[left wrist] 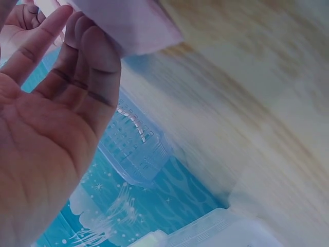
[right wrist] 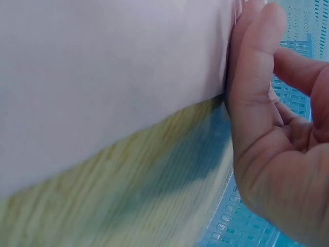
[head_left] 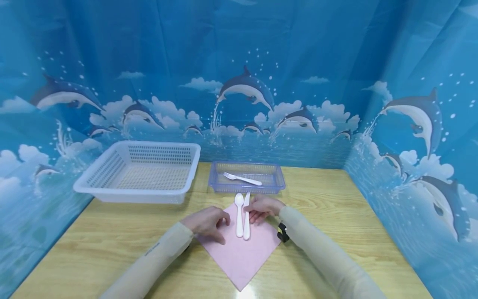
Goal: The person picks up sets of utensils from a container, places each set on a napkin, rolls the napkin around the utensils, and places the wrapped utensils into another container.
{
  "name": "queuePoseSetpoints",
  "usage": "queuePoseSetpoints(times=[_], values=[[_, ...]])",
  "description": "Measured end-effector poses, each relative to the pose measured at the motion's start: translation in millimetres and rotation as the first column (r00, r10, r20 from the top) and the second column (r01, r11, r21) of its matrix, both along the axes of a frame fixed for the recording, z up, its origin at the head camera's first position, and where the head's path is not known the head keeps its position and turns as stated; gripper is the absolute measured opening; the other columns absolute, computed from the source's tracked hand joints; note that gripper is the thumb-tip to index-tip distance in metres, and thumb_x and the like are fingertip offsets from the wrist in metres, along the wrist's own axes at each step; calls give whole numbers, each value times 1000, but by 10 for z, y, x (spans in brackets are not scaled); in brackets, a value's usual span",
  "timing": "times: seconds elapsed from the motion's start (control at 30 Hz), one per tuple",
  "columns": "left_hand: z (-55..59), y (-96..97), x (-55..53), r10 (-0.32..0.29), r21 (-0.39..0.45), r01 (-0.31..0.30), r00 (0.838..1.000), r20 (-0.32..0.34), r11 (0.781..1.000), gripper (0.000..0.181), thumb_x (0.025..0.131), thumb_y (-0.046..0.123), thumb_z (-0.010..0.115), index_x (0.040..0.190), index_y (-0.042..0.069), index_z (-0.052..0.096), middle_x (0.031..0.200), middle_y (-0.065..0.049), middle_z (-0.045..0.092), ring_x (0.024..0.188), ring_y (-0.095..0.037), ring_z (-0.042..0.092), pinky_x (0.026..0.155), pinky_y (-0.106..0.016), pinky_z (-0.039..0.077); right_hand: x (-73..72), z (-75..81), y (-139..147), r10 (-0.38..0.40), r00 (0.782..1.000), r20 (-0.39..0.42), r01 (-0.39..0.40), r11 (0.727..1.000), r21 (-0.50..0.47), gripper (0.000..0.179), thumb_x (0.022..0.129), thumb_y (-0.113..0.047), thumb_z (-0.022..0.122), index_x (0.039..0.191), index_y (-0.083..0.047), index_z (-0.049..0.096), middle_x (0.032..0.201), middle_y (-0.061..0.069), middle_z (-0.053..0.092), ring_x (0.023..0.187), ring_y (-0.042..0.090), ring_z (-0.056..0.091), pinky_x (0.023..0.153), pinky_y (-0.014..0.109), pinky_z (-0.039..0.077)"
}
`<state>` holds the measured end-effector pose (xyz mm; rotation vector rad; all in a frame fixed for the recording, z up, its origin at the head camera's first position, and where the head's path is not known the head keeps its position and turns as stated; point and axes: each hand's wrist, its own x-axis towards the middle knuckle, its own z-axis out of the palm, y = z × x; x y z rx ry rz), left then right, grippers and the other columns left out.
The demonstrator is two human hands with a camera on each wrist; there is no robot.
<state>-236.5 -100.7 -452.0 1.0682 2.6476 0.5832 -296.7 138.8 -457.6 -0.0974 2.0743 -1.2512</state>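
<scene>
A pink cloth napkin (head_left: 240, 265) lies diagonally on the table, one corner toward me. On its upper half a white spoon (head_left: 239, 216) and a white knife (head_left: 246, 230) lie side by side, handles toward me. My right hand (head_left: 263, 207) pinches the knife partway along its length, the other fingers loosely bent over the cloth. To the left of the spoon, my left hand (head_left: 209, 222) hovers at the napkin's left side with thumb and fingers apart, holding nothing. In the left wrist view its fingers (left wrist: 100, 51) overlap the napkin's edge.
Behind the napkin stands a small purple-tinted basket (head_left: 276, 189) with a white fork (head_left: 242, 179) in it. A larger white perforated basket (head_left: 138, 196) sits at the back left. A blue dolphin-print curtain (head_left: 179, 50) surrounds the wooden table (head_left: 321, 195) at the back and sides.
</scene>
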Motion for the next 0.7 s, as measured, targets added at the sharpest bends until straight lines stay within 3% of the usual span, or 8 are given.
queuePoseSetpoints(times=[0.7], values=[[26,23,21,8,-44,-6,999,52,999,50,63,32,91,105,19,66,79,5,59,69,-5,50,63,-20,45,7,36,18,19,999,-42,-16,998,69,23,94,-22,65,80,-4,66,63,4,67,50,9,62,47,21,54]])
